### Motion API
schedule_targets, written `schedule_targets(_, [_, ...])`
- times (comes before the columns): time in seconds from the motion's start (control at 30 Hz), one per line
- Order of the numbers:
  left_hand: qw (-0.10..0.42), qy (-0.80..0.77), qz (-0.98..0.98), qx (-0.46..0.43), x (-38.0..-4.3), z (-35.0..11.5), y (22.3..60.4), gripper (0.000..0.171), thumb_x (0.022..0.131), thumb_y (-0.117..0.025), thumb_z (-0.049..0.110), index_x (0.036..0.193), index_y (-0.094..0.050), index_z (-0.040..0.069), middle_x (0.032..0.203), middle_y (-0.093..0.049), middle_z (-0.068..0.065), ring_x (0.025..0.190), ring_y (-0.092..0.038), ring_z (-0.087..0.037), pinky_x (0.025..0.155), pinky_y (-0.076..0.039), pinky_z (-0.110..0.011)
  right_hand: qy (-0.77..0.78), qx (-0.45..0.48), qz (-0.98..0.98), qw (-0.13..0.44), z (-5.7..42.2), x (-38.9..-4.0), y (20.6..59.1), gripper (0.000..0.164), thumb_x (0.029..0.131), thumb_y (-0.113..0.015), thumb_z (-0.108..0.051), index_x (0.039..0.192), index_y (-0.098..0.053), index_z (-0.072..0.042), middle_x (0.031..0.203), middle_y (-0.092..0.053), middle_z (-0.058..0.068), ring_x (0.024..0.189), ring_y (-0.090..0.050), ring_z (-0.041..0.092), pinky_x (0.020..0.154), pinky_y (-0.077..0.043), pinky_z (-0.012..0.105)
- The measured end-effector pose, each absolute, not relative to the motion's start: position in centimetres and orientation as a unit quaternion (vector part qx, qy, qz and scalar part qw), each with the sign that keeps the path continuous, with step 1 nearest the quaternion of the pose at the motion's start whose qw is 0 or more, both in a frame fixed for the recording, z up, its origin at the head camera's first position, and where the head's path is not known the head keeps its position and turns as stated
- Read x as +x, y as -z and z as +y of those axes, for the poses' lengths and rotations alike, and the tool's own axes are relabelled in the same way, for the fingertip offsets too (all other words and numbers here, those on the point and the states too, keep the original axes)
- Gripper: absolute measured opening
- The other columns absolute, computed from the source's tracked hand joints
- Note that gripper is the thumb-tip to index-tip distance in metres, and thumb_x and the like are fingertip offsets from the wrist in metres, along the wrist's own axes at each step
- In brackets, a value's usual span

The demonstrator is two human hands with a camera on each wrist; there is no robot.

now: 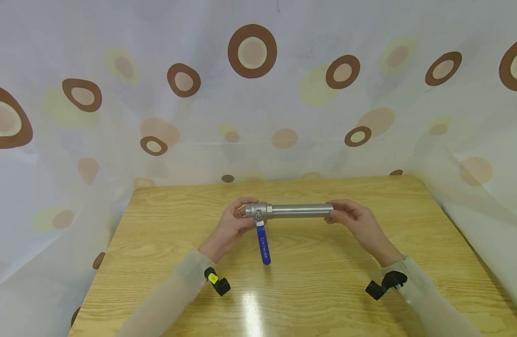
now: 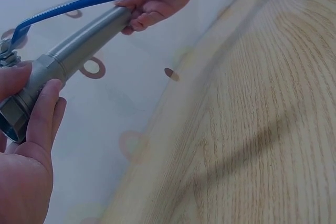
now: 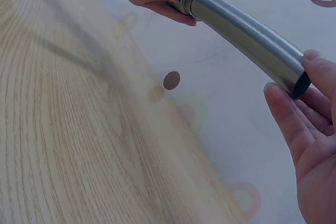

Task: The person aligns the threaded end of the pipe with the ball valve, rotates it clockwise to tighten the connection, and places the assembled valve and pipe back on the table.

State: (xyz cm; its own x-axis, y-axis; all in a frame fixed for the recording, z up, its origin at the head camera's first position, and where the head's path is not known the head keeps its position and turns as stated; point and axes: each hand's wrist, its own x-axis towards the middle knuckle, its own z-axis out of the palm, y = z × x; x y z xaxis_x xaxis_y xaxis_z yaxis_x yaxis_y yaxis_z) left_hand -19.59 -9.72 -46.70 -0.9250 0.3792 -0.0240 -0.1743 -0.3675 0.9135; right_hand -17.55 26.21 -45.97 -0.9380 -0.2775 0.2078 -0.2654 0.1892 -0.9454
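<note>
In the head view, a metal ball valve (image 1: 258, 210) with a blue lever handle (image 1: 264, 244) is joined to a straight steel pipe (image 1: 300, 211). My left hand (image 1: 229, 229) grips the valve body, thumb on the near side. At the pipe's far right end, my right hand (image 1: 356, 220) pinches it between thumb and fingers. The pair is held level above the table, lever pointing toward me. The left wrist view shows the valve's open threaded end beside the left hand (image 2: 31, 166). In the right wrist view, the pipe (image 3: 249, 38) shows its hollow end at the right hand (image 3: 315, 124).
Beneath both hands lies a wood-grain table (image 1: 309, 290). A pale curtain (image 1: 283, 107) with brown and cream circles hangs behind it and along both sides. Small black cameras, left (image 1: 217, 282) and right (image 1: 384, 285), are strapped to the wrists over light sleeves.
</note>
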Motion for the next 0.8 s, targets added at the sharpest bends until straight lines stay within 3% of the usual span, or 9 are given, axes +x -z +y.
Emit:
schedule_targets(0.2, [0.169,-0.821,0.538,0.094,-19.55,-9.66,46.55,0.049,0.088,-0.058,-0.018,0.119,-0.064,0.019,0.131,-0.063,-0.012,0.114,-0.065,-0.024,0.093,-0.060,-0.032,0.617,-0.179,0.767,0.009,26.20,-17.64,45.95,0.040,0.107,-0.056,-0.010,0.146,-0.053,-0.001,0.115,-0.072,-0.002,0.097,-0.073,0.013,0.091,-0.060,0.029])
schedule_targets(0.33, [0.169,-0.818,0.542,0.096,-19.55,-9.68,46.58,0.049,0.088,-0.059,-0.018,0.121,-0.063,0.018,0.131,-0.064,-0.011,0.114,-0.064,-0.024,0.093,-0.059,-0.031,0.629,-0.184,0.755,0.024,26.19,-17.58,45.92,0.047,0.106,-0.058,-0.009,0.153,-0.048,-0.007,0.128,-0.064,-0.002,0.103,-0.073,0.011,0.095,-0.057,0.023])
schedule_targets(0.47, [0.168,-0.816,0.544,0.098,-19.51,-9.78,46.70,0.048,0.088,-0.060,-0.017,0.122,-0.063,0.017,0.131,-0.064,-0.011,0.114,-0.064,-0.024,0.094,-0.059,-0.032,0.645,-0.193,0.738,0.039,26.14,-17.49,45.95,0.048,0.104,-0.061,-0.004,0.150,-0.051,-0.005,0.137,-0.060,-0.004,0.109,-0.070,0.008,0.097,-0.056,0.023])
schedule_targets(0.8, [0.169,-0.822,0.535,0.097,-19.39,-9.84,46.51,0.049,0.088,-0.058,-0.017,0.118,-0.064,0.020,0.129,-0.062,-0.010,0.113,-0.063,-0.023,0.092,-0.059,-0.030,0.627,-0.188,0.756,0.017,26.05,-17.32,45.85,0.040,0.104,-0.062,-0.006,0.144,-0.057,-0.004,0.111,-0.076,-0.005,0.101,-0.073,0.009,0.093,-0.058,0.025])
